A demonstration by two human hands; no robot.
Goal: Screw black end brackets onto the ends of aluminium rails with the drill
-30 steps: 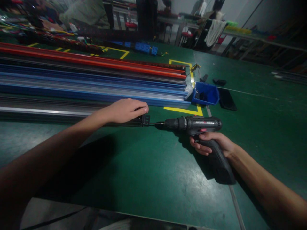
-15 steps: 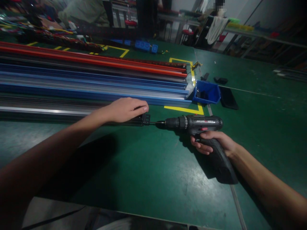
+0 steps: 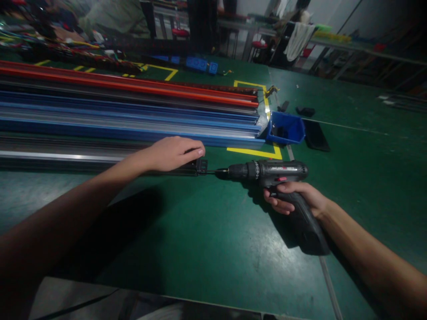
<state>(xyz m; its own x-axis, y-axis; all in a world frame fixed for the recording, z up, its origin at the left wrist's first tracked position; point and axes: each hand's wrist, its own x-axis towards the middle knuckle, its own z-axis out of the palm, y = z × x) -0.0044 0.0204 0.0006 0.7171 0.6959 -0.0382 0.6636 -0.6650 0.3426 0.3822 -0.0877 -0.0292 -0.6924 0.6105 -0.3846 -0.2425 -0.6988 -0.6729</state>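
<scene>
My right hand (image 3: 308,195) is wrapped round the grip of a black cordless drill (image 3: 278,171), its fingers at the trigger. The drill points left, and its thin bit meets the black end cap (image 3: 202,166) of a long black metal profile (image 3: 66,156). Over that profile, close to the capped end, lies my left hand (image 3: 171,153), closed down on it with the thumb along the near side. Some of the left fingers are hidden behind the hand. Whether a screw sits at the bit's tip is too small to make out.
Blue profiles (image 3: 133,119) and red profiles (image 3: 133,78) lie lengthwise behind the black one. A blue bin (image 3: 287,129) with small dark parts stands at their right end, beside a flat black object (image 3: 316,135). Wiring (image 3: 83,55) lies at the back left, near a person's sleeve (image 3: 115,20).
The whole view has shifted very slightly. Both hands, the drill and the profile keep the same places relative to one another.
</scene>
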